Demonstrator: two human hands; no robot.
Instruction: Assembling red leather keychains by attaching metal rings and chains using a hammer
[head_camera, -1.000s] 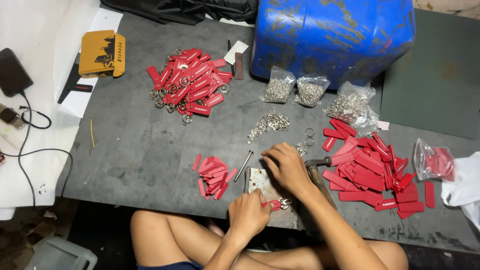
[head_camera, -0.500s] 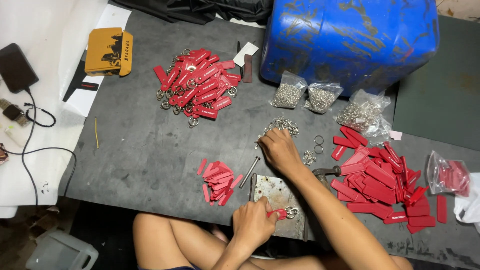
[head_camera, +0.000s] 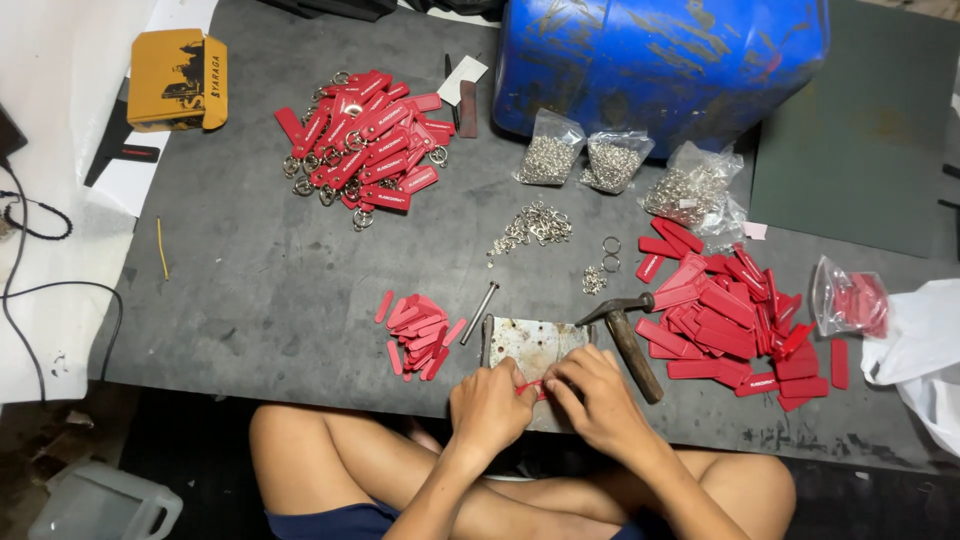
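- Blue drum: lies on its side at the far edge of the dark mat, scuffed, unchanged from half a second ago.
- Far heap of finished red tags: tags with rings attached, piled beyond the work spot, undisturbed.
- Right heap of plain red tags: spread beside the hammer, no rings fitted.
- Yellow box: flat, rectangular, dark print on its face, at the far left corner of the mat, partly over white paper.
- Clear bags of metal rings: three, standing just in front of the drum; a fourth clear bag with red pieces lies at the right edge.
- Metal plate: worn, directly in front of the person, hands over its near edge.
- Hammer: lies against the plate's right side, untouched.
- Right hand: half a second ago it reached out to the loose rings; now it is drawn back to the plate, fingers closed in a pinch at the tag. Judged: a ring is fetched and fitting begins, though no ring is discernible.
- Left hand: stays at the plate, fingers curled tight on the same tag.
- Small stack of red tags: just left of the plate, beside a metal punch.
- Red tag in work: pinched between both hands over the plate's near edge, mostly hidden.
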